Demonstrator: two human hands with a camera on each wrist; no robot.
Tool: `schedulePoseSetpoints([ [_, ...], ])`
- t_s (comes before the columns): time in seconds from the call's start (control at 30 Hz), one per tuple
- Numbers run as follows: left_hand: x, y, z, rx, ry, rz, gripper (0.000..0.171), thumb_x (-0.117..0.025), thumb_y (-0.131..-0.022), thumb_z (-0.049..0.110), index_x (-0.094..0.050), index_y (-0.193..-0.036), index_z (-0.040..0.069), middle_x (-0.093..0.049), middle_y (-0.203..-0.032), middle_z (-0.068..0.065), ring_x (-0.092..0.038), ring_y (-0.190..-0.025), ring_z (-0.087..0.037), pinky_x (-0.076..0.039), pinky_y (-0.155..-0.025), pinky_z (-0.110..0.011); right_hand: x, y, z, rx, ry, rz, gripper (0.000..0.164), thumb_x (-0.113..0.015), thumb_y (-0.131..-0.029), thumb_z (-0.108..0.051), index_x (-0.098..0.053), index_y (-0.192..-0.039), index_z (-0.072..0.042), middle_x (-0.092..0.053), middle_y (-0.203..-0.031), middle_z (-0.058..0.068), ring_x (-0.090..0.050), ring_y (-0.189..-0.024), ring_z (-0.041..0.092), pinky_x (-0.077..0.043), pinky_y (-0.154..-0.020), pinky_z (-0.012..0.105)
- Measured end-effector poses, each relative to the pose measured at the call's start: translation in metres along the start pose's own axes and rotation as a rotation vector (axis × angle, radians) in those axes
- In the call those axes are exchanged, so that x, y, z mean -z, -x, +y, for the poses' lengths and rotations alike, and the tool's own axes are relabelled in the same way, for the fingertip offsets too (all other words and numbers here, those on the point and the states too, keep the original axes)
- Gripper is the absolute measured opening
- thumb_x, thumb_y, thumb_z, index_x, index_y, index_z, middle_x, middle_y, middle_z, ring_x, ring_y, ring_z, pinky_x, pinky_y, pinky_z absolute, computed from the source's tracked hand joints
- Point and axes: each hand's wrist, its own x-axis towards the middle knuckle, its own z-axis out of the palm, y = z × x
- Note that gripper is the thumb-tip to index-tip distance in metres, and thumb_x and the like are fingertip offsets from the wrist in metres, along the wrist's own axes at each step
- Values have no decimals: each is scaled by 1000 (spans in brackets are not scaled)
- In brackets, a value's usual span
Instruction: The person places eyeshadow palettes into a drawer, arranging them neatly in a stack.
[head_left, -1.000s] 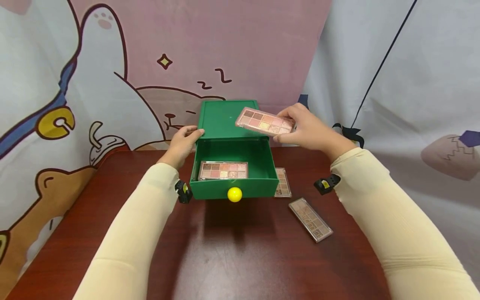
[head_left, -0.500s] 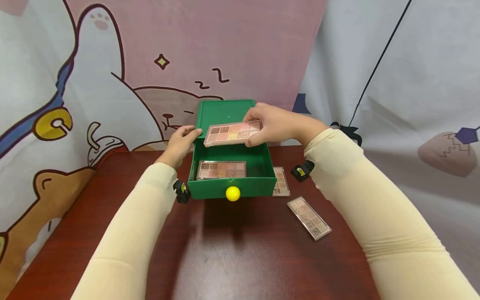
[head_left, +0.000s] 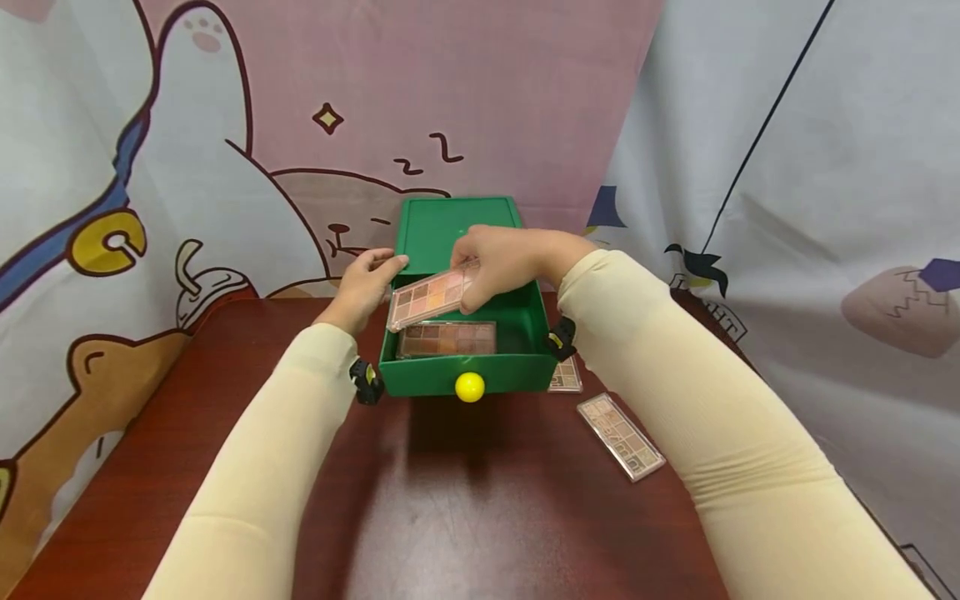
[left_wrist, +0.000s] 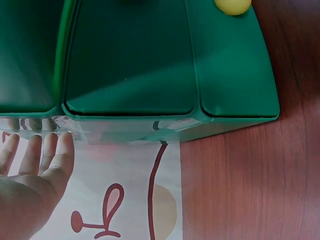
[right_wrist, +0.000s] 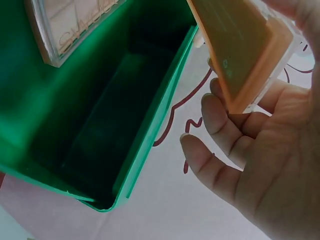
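Thumb and fingers of the right hand (head_left: 501,260) pinch one end of a pink makeup palette (head_left: 423,297), the grip drawn in to the thickness of its case. The palette hangs tilted, its free end lower, above the left part of the pulled-out drawer (head_left: 420,380); whether that end touches the drawer's left wall cannot be told. Beneath it a second palette (head_left: 450,340) lies in the drawer, by the front wall. A yellow knob (head_left: 469,387) sits on that wall.

The green box (head_left: 438,229) stands at the far edge of the desk (head_left: 480,533), about midway along, its drawer facing the near edge. At the box's left side is the left hand (head_left: 362,292), its grip relaxed with nothing held: the thumb is at the top's front left corner, the fingers extended along the side wall.

Toward the desk's right edge, another palette (head_left: 621,437) lies askew. Just beside the drawer's right wall is one more palette (head_left: 566,377), partly hidden. Black wrist cameras (head_left: 365,383) sit at both cream sleeves (head_left: 247,475). Beyond the far edge hangs a cartoon-printed cloth (head_left: 525,108).
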Motion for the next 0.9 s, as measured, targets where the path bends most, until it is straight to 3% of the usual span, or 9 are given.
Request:
schedulePoseSetpoints([
  [0.37,0,1,0,7,0,-1,60,-54,-98,42,-37,-147,12,-36,-149,-12,-37,-136,-29,-41,-106,-45,-3,-8,-3,-50,-14,-80,54,-69,-78,-24,-56,-126,-5,-52,-124,10,-45,-102,23,-42,-83,33],
  [0.67,-1,0,-3,17,3,6,60,-55,-97,42,-38,-147,13,-37,-149,-11,-38,-136,-28,-41,-106,-44,-11,-20,-11,-72,43,-127,46,-64,-78,-20,-58,-122,-8,-55,-107,7,-44,-85,20,-35,-68,30],
  [0.9,0,0,-2,9,9,2,60,-55,-97,42,-38,-147,12,-37,-149,-11,-38,-136,-28,-41,-106,-44,-10,-20,-12,-161,66,-202,58,-65,-81,-20,-51,-137,-11,-54,-127,4,-46,-104,22,-42,-83,34],
])
